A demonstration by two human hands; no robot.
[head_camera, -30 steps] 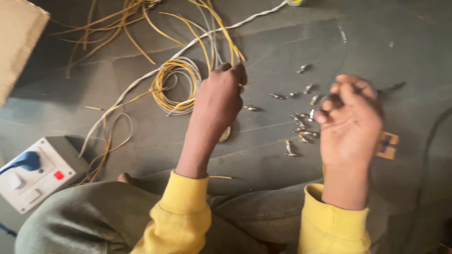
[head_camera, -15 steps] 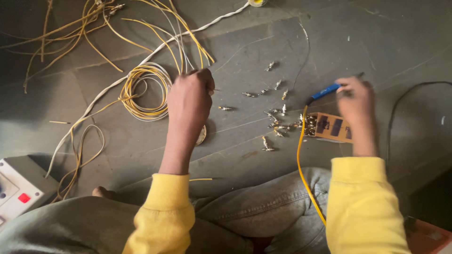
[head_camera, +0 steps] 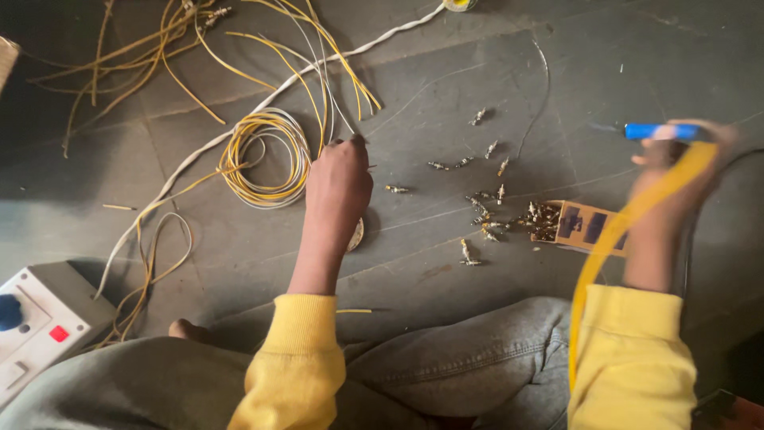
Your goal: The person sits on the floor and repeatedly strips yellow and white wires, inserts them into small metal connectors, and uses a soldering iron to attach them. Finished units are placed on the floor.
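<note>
Seen from above, the person's left hand (head_camera: 338, 187) rests knuckles-up on the grey floor, fingers curled together at the right edge of one coil of thin yellow wire (head_camera: 265, 158). The right hand (head_camera: 676, 171), motion-blurred, is closed on one blue-handled screwdriver (head_camera: 659, 131) lying left-right and one yellow wire strand (head_camera: 617, 239) trailing to the lap. Roughly fifteen small metal screws (head_camera: 487, 211) lie scattered between the hands, beside one small cardboard box (head_camera: 587, 226).
</note>
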